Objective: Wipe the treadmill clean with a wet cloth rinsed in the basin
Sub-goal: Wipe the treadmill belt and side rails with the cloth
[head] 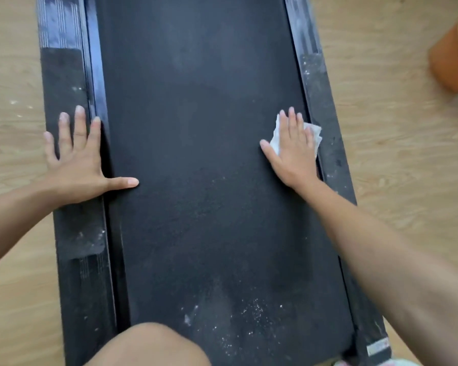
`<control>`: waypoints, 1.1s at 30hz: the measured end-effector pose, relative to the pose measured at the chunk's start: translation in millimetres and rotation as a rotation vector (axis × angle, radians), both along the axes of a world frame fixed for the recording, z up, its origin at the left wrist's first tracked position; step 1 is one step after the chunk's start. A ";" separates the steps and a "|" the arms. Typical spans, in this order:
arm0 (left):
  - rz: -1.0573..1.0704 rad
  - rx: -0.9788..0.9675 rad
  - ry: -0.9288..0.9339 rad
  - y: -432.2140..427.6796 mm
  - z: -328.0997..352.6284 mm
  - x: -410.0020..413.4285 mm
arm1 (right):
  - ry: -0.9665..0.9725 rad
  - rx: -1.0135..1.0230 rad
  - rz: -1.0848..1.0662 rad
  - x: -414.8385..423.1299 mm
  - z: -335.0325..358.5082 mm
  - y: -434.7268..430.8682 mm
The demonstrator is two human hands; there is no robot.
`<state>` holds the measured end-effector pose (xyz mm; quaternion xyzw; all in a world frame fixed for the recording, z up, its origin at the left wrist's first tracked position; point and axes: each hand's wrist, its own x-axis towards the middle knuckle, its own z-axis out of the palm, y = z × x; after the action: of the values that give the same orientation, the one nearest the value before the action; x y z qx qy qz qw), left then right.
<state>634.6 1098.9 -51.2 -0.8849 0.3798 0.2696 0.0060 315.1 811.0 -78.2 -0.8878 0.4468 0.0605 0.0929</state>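
Single head cam, wide-angle, close above the treadmill (196,207), facing steeply down & fwd along its length; wearer's knee (148,347) at btm edge, floor (381,128) both sides

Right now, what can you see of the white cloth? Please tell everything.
The white cloth is small, thin and crumpled, seemingly folded in layers. It lies flat at the right edge of the black treadmill belt, beside the dusty right side rail. The right hand presses on it with straight fingers and covers its middle, so only its two sides show. Whether it is wet cannot be told.
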 end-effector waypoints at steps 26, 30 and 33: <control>-0.046 -0.027 0.038 5.0 -0.6 5.8 | -0.086 0.268 0.062 -40.0 15.6 116.5; -0.047 -0.032 0.034 6.8 -3.5 7.2 | -0.166 0.220 -0.053 -76.7 26.0 128.3; -0.051 -0.026 0.037 6.9 -3.9 6.7 | -0.071 0.207 -0.097 -62.3 45.2 111.5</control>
<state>641.3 1105.7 -55.1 -0.8697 0.4060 0.2806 -0.0058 252.8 922.5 -33.0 -0.8523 0.4770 0.0701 0.2028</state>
